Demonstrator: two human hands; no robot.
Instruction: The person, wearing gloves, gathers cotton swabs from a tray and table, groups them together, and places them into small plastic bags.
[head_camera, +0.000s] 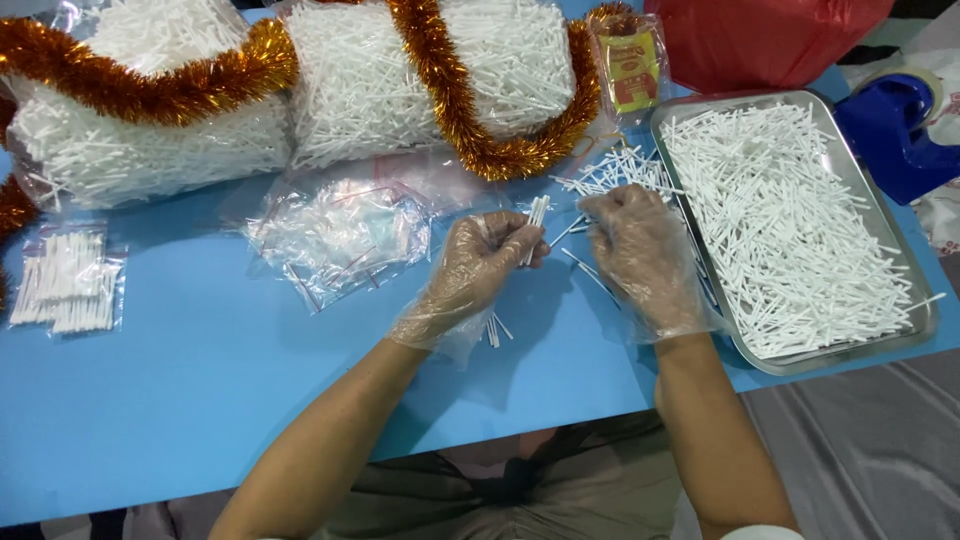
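Blue tabletop (200, 380) is carrying the work. Left hand (478, 268) is pinching a small bundle of white sticks (537, 222) between closed fingertips; right hand (640, 250), fingers curled together, is picking just beside it. Sticks look light, stiff, slippery; grip mid-length.

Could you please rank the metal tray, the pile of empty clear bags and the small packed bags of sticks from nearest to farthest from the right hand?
From the right hand:
1. Metal tray, just to its right.
2. Pile of empty clear bags, left, beyond the left hand.
3. Small packed bags of sticks, far left edge.
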